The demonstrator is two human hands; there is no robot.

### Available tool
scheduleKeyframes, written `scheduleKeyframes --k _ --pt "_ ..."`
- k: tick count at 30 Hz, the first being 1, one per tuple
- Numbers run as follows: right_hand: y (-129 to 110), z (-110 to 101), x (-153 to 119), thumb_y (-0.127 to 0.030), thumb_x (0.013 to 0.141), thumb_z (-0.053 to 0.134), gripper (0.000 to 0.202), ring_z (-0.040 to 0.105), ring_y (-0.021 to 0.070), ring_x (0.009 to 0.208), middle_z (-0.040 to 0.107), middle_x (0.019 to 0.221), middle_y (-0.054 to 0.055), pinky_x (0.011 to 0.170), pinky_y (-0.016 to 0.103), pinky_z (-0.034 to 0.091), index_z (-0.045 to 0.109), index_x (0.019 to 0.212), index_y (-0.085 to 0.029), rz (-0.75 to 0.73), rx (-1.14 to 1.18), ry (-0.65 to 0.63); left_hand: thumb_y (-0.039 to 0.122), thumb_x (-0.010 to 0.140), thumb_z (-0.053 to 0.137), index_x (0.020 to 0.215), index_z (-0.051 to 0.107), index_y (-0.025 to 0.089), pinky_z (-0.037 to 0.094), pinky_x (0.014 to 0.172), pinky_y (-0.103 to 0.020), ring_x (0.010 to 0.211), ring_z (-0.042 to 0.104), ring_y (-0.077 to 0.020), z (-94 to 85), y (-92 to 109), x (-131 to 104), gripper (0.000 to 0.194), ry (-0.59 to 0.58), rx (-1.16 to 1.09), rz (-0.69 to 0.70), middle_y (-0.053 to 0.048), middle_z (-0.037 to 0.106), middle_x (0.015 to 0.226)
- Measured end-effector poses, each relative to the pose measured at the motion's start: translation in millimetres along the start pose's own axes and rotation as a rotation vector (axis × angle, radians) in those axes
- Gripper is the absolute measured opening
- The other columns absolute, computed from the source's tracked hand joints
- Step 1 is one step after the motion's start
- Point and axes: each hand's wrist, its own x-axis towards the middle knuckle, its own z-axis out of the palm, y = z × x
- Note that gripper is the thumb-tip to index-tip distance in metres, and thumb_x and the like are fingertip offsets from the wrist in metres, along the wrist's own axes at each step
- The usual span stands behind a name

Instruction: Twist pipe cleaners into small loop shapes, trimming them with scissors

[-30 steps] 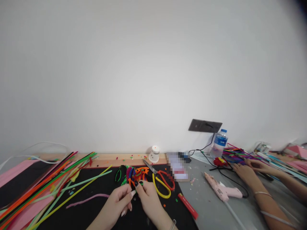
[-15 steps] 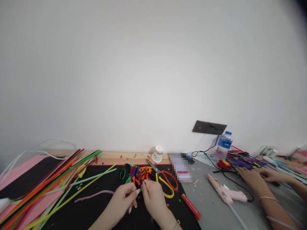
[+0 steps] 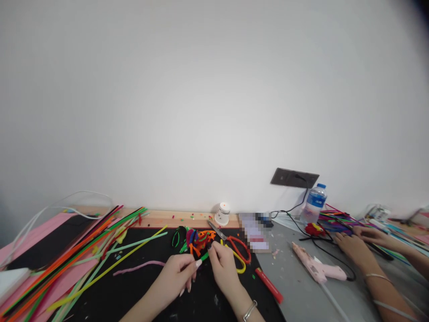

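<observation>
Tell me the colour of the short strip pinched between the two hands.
Green: the strip shows best in the head view, the only one.

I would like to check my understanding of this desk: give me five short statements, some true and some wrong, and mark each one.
1. The left hand and right hand hold a green strip between them. True.
2. The glue gun lies on the black mat. False: the glue gun lies on the grey surface.
3. The scissors have one red and one yellow handle. True.
4. The pink strip lies to the right of both hands. False: the pink strip is on the left.
5. The bottle has a blue cap. True.
</observation>
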Motion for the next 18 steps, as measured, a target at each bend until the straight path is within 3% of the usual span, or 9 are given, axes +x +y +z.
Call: scheduleKeyframes --k 5,9,11,14,18 --pt "6.8 -5.9 3.6 -0.025 0.088 0.034 0.033 0.033 0.0099 0.049 0.034 0.052 -0.005 0.047 0.023 0.023 0.038 0.056 -0.018 0.038 -0.036 0.059 0.041 0.076 0.051 0.053 0.047 0.018 0.025 0.043 -0.018 0.043 0.037 -0.0088 -14.3 16.7 -4.9 0.033 -0.035 0.273 0.177 0.008 0.039 0.045" --pt "13.1 -15.6 6.1 -0.028 0.088 0.035 0.029 0.042 0.0127 0.050 0.045 0.055 -0.002 0.048 0.024 0.025 0.045 0.063 -0.018 0.108 -0.093 0.111 0.036 0.078 0.046 0.052 0.047 0.019 0.027 0.048 -0.020 0.048 0.041 -0.0113 -51.7 25.7 -1.6 0.031 0.204 0.572 0.239 0.007 0.040 0.048" --pt "16.7 -19.3 6.6 -0.029 0.089 0.033 0.029 0.045 0.0139 0.050 0.048 0.056 -0.001 0.048 0.024 0.026 0.044 0.064 -0.019 0.146 -0.136 0.135 0.034 0.078 0.044 0.061 0.051 0.021 0.032 0.053 -0.022 0.053 0.049 -0.0142 -77.0 26.4 0.8 0.022 0.318 0.735 0.161 0.004 0.050 0.054" --pt "22.6 -21.7 6.9 -0.030 0.090 0.028 0.031 0.047 0.0149 0.050 0.048 0.055 -0.001 0.050 0.025 0.028 0.040 0.063 -0.020 0.170 -0.171 0.176 0.024 0.068 0.052 0.071 0.055 0.021 0.036 0.059 -0.027 0.064 0.055 -0.0212 -109.7 21.6 2.4 0.005 0.396 0.819 0.072 -0.002 0.060 0.066" --pt "26.6 -20.6 7.5 -0.031 0.091 0.026 0.034 0.048 0.0151 0.051 0.047 0.054 -0.001 0.051 0.025 0.030 0.040 0.061 -0.020 0.149 -0.152 0.185 0.012 0.052 0.056 0.063 0.055 0.019 0.039 0.065 -0.038 0.075 0.057 -0.0317 -126.8 4.9 3.7 0.014 0.464 0.911 -0.033 -0.009 0.062 0.071"
